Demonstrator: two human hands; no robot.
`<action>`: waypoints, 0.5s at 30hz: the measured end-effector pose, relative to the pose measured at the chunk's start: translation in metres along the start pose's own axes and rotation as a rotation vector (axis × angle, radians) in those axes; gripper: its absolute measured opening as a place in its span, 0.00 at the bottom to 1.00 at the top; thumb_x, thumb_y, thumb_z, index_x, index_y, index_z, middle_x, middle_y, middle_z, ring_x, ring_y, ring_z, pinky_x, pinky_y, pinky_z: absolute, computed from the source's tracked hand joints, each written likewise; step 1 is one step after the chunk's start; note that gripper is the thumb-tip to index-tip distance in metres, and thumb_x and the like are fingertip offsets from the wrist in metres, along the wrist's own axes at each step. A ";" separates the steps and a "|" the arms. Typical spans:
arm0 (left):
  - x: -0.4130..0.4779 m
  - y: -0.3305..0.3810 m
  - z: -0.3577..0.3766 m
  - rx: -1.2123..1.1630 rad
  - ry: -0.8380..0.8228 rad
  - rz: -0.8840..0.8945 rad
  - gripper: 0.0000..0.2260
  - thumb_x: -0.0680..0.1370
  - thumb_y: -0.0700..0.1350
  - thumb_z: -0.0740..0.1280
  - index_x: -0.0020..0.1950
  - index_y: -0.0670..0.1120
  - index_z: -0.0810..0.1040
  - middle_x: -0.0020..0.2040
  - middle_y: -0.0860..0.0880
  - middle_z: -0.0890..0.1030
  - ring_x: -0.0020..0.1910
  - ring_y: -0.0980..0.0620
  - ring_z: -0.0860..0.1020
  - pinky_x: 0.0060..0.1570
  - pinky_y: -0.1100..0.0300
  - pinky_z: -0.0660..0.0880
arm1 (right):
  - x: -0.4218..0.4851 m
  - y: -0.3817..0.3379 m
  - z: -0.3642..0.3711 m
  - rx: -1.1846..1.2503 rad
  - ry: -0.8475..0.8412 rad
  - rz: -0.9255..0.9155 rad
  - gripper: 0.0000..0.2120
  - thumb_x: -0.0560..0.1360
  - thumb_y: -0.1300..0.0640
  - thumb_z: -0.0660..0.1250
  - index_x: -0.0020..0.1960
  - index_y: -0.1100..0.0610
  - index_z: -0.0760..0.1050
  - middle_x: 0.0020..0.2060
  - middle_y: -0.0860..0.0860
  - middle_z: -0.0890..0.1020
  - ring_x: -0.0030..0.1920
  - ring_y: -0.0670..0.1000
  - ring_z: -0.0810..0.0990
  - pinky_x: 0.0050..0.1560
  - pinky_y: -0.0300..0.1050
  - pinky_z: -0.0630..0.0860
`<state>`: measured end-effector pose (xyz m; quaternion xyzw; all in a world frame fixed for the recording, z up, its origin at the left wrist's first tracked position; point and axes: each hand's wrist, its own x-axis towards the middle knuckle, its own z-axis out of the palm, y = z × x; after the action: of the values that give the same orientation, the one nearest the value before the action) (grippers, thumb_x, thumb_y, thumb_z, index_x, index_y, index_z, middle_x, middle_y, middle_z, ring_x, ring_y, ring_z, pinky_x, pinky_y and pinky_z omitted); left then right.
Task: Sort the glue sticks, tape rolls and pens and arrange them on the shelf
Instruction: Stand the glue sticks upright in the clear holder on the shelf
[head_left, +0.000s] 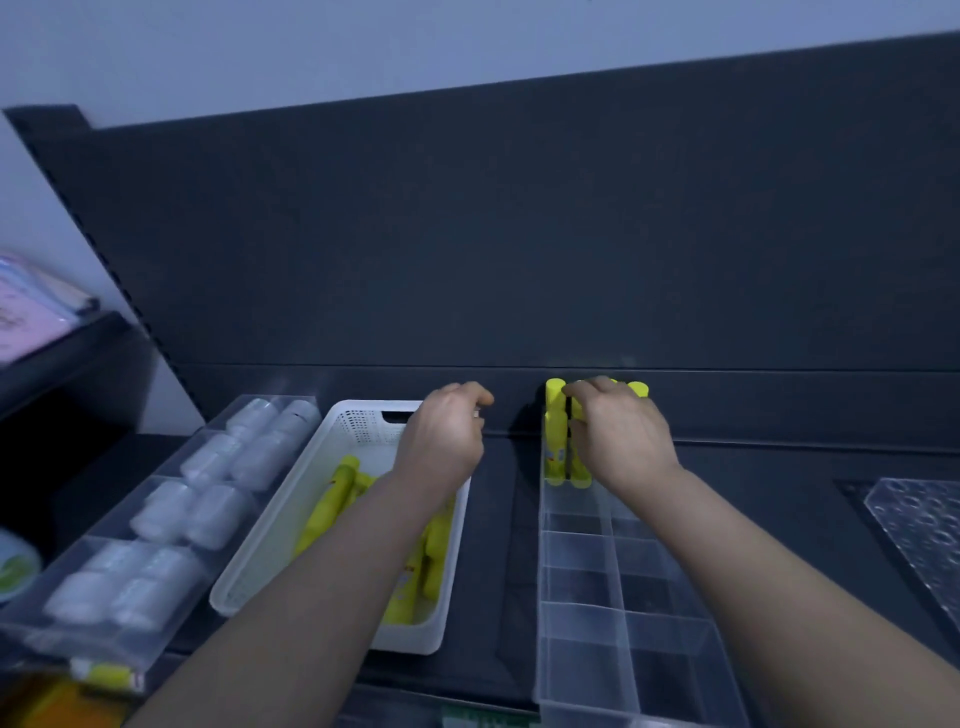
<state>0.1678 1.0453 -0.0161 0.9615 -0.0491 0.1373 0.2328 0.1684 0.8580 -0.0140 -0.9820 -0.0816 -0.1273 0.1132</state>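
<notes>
At the back of the shelf (753, 467), we had our right hand (623, 436) down on the upright glue sticks (555, 431), fingers curled over their tops and pinching one of them, right where they stood in the farthest cells of the divided clear organiser (582, 623). Our left hand (447, 441) hovered over the far end of the white basket (270, 545), fingers bent forward. Whether it held anything, we could not tell, as the fingertips were a blur.

Progress check! Only that back row of cells was filled, and every nearer cell we could see stood bare. A fair heap of loose glue sticks (330, 506) lay in the basket, waiting their turn. Over on the left, the tape rolls (208, 512) looked sorted, sitting in pairs along their clear tray (47, 631). Pens? We saw none, though a perforated clear holder (924, 525) lay at the far right. By our reckoning we were early in the glue stage, with most of it ahead.
</notes>
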 end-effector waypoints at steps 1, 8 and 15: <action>0.000 -0.005 -0.005 -0.005 0.011 -0.005 0.15 0.76 0.36 0.62 0.61 0.47 0.78 0.55 0.49 0.79 0.55 0.50 0.77 0.54 0.55 0.74 | -0.002 -0.005 -0.002 0.013 0.034 -0.014 0.20 0.75 0.58 0.64 0.66 0.51 0.71 0.62 0.49 0.75 0.61 0.53 0.73 0.53 0.47 0.69; -0.003 -0.061 -0.050 0.022 0.017 -0.076 0.14 0.76 0.36 0.60 0.56 0.48 0.80 0.48 0.49 0.82 0.52 0.46 0.79 0.53 0.51 0.76 | -0.013 -0.074 0.000 0.098 0.113 -0.165 0.17 0.76 0.59 0.62 0.63 0.52 0.75 0.58 0.51 0.78 0.59 0.56 0.75 0.53 0.49 0.72; -0.018 -0.106 -0.059 0.146 -0.227 -0.111 0.15 0.75 0.36 0.64 0.58 0.49 0.80 0.58 0.49 0.80 0.59 0.49 0.76 0.55 0.59 0.73 | -0.026 -0.119 0.023 0.001 -0.004 -0.122 0.17 0.76 0.59 0.61 0.62 0.46 0.76 0.56 0.47 0.79 0.59 0.52 0.74 0.50 0.46 0.69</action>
<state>0.1527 1.1666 -0.0171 0.9865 -0.0115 0.0180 0.1624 0.1261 0.9743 -0.0189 -0.9754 -0.1417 -0.1322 0.1054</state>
